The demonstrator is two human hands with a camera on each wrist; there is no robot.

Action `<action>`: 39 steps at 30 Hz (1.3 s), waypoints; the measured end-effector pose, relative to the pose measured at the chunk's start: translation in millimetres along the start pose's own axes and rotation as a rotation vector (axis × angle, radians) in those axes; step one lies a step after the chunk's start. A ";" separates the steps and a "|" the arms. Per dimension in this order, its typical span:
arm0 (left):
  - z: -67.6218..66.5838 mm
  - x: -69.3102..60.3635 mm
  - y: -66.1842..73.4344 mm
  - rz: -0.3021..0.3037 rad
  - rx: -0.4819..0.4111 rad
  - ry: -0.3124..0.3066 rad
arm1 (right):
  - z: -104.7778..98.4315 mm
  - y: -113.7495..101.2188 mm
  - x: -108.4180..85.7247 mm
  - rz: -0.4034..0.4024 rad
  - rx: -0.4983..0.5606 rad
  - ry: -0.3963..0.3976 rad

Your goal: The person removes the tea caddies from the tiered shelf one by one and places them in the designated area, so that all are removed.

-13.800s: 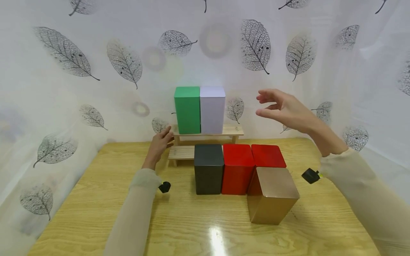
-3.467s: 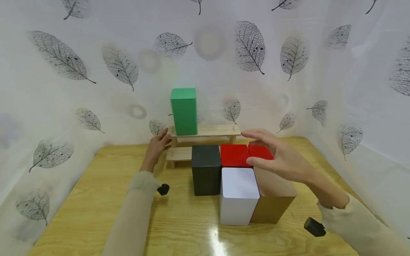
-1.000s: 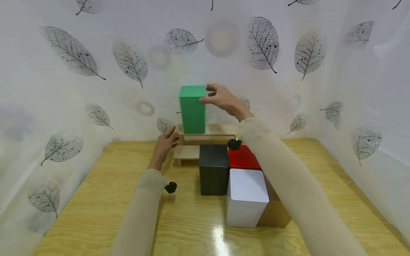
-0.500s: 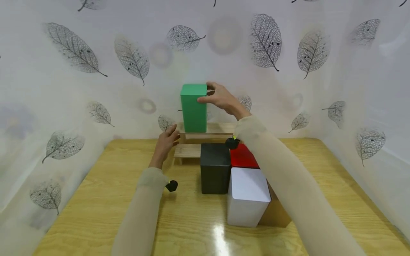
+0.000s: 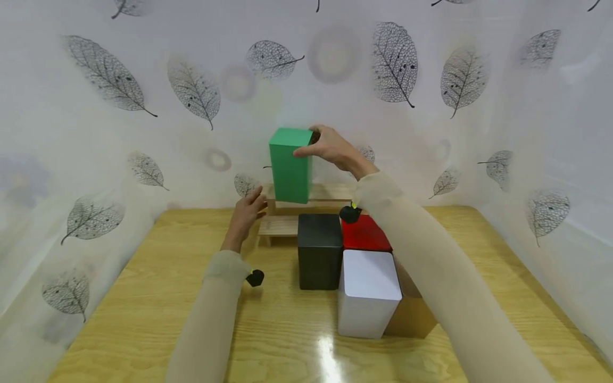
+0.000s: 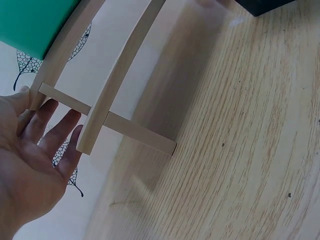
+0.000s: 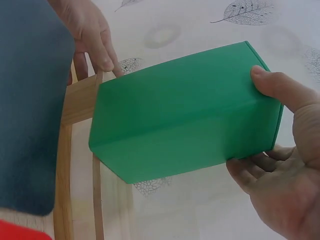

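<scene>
My right hand (image 5: 332, 146) holds a green box (image 5: 289, 167) near its top, thumb on the front face and fingers behind. The box leans slightly, its bottom overlapping the front edge of the upper shelf; whether they touch I cannot tell. In the right wrist view, thumb and fingers span the end of the green box (image 7: 180, 115). My left hand (image 5: 245, 218) is at the left end of a two-tier wooden stand (image 5: 280, 226). Seen from the left wrist, its thumb and fingers hold the end of the stand's upper board (image 6: 65, 45).
On the table (image 5: 158, 298), in front of the stand, a black box (image 5: 320, 255) stands beside a red box (image 5: 365, 233). Nearer are a white box (image 5: 369, 287) and a copper-brown box (image 5: 414, 316). My right forearm covers part of this group. A leaf-patterned curtain (image 5: 215, 32) hangs behind.
The pale box left the upper shelf and now stands before the red one. My right hand came to the green box, gripped it and tilted it forward. The left hand stayed at the stand.
</scene>
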State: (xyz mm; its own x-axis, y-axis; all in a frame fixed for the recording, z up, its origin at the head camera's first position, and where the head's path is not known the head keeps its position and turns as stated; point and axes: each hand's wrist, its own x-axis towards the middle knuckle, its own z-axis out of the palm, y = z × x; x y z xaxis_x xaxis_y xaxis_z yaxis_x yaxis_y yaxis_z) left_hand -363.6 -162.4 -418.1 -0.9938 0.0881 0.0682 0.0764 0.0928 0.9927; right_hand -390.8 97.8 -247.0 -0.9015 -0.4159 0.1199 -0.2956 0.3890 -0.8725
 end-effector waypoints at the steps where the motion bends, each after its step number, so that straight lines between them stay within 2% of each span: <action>1: 0.1 -0.1 0.0 0.000 0.000 -0.001 | -1.2 -1.3 -1.5 0.007 -0.003 -0.001; 5: 0.2 0.2 -0.8 0.001 -0.009 0.002 | -7.5 -8.6 -8.9 -0.003 0.013 -0.019; 12: -1.5 0.2 -2.4 0.016 0.013 -0.011 | -20.1 -28.6 -33.5 -0.112 0.092 -0.075; 19: -0.8 0.7 -4.1 0.008 0.019 -0.009 | -31.2 -48.6 -64.2 -0.165 0.021 -0.089; 30: 0.6 -1.1 -3.4 0.005 0.039 -0.001 | -29.1 -76.1 -131.4 -0.297 0.108 -0.135; 35: 0.6 -1.8 -1.5 0.009 0.055 0.006 | -23.4 -82.4 -163.9 -0.317 0.136 -0.146; 39: 0.5 -1.6 -1.5 0.009 0.055 0.006 | -17.8 -82.2 -182.7 -0.312 0.122 -0.164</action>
State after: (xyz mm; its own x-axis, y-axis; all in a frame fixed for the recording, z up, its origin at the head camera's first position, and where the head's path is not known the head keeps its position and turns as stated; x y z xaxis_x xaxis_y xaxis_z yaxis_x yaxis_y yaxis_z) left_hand -362.1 -162.2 -419.7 -0.9935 0.0833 0.0774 0.0890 0.1464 0.9852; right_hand -207.5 156.5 -188.7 -0.7086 -0.6289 0.3200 -0.4990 0.1261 -0.8574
